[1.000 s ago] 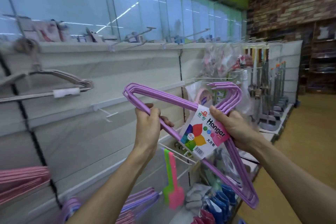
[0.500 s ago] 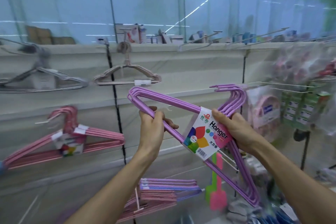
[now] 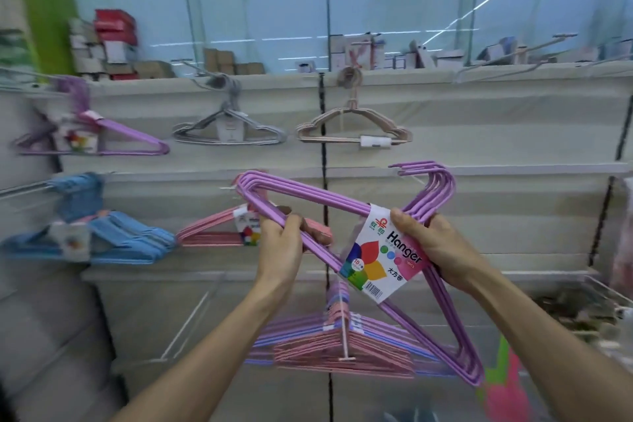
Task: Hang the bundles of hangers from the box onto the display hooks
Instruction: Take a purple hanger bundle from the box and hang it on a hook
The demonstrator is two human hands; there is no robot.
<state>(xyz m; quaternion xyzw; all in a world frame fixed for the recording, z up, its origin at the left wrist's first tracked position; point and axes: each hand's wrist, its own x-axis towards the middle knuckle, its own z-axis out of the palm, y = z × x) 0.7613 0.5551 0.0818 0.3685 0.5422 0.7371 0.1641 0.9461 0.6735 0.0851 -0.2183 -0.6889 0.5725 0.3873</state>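
At centre frame, a purple hanger bundle [image 3: 308, 195] is gripped by the left hand [image 3: 281, 247] and right hand [image 3: 442, 250], whose fingers are partly hidden behind its label [image 3: 380, 257], while blurred pink hangers [image 3: 212, 233] are half covered.

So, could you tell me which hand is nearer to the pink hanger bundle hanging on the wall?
Left. The left hand overlaps the pink hanger bundle's right end in view; the right hand is further right, by the label.

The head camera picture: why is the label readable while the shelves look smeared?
Head view: the purple plastic hanger bundle and its paper label look sharp; the blue hanger bundle at the left edge is motion-blurred; light streaks glare on the glass panels.
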